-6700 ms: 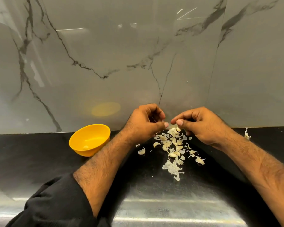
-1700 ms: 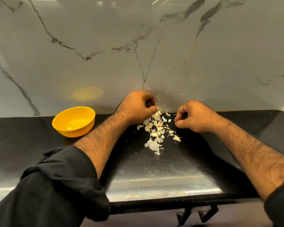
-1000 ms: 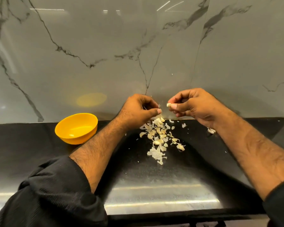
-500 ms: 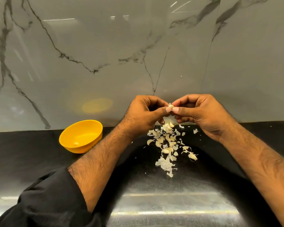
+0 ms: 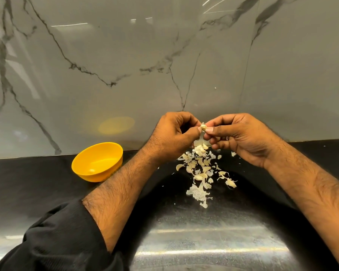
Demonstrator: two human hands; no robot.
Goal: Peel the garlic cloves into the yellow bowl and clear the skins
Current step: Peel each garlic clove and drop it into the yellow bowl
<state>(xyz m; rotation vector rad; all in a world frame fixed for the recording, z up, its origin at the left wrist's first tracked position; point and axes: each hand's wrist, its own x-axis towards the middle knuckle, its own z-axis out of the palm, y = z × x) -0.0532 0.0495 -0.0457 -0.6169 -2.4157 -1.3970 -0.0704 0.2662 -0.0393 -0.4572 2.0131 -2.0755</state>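
Both hands meet above the black counter, holding one small garlic clove (image 5: 203, 127) between them. My left hand (image 5: 174, 133) pinches it from the left with thumb and fingers, and my right hand (image 5: 241, 137) pinches it from the right. A pale strip of skin hangs under the clove. Below the hands lies a scattered pile of garlic cloves and papery skins (image 5: 201, 169). The yellow bowl (image 5: 80, 163) stands to the left on the counter, with one small peeled clove (image 5: 91, 170) inside it.
A glossy grey marble wall (image 5: 125, 65) rises right behind the black counter (image 5: 27, 182). A few stray skin bits (image 5: 233, 153) lie under my right hand. My black sleeve (image 5: 63, 237) covers the lower left.
My right hand picked a clove from the pile and lifted it. Both hands then came together on it and now hold it, with skin hanging below.
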